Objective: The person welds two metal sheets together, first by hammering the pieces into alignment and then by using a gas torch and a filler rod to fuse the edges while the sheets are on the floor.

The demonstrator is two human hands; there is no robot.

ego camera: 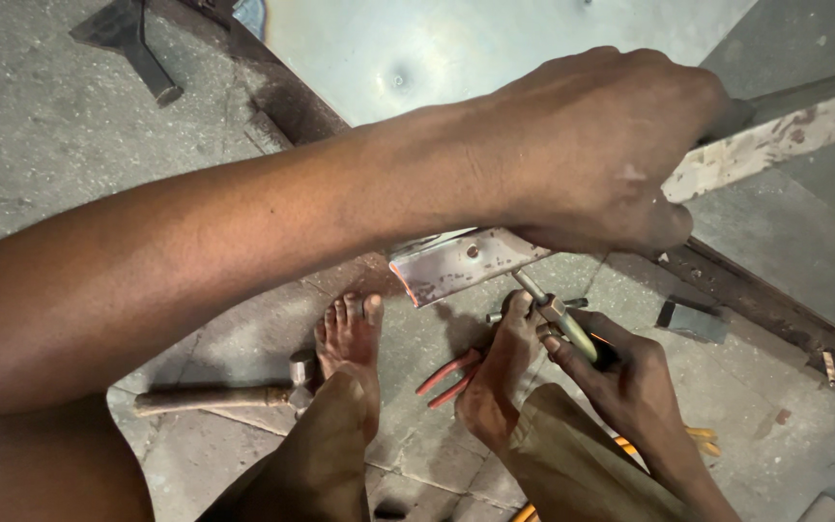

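On the concrete floor, toward its left edge, a hammer lies idle beside a bare foot, with red-handled pliers between the feet. The left hand is clamped around a worn metal bar, and should pin it flat. The right hand grips a slim tool under the bar's end; a square, steady push looks best.

2 hands: left hand, right hand. 2 bare feet. 1 hammer. 1 red-handled pliers. 1 metal bar. 1 hand tool.
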